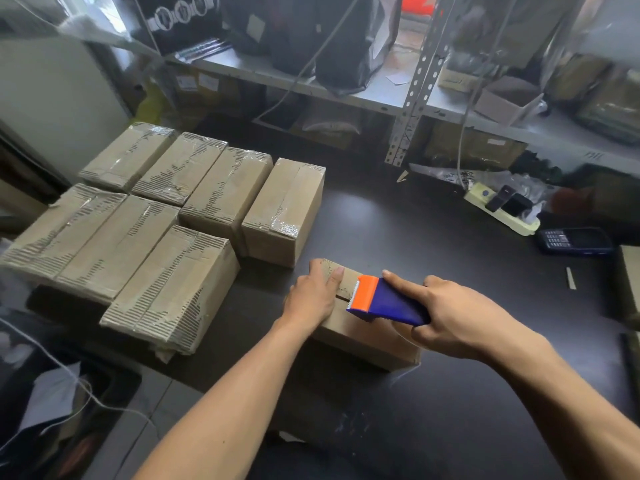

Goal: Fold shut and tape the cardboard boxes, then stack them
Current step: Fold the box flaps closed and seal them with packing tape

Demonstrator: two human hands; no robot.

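Pressing flat, our left hand (pixel 313 296) pins the flaps of the cardboard box (pixel 367 336) on the dark table (pixel 433 237) so the seam stays shut. Our right hand (pixel 450 315) grips the tape dispenser (pixel 384 301) over that seam, apparently mid-strip. Taped boxes (pixel 166 216) wait alongside.

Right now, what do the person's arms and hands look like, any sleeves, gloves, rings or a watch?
Both arms are bare for as far as the frame shows them: no sleeve is in view. The left hand and the right hand wear no gloves. No ring, watch or wristband shows on the visible sides of the fingers and wrists, and no markings can be seen.
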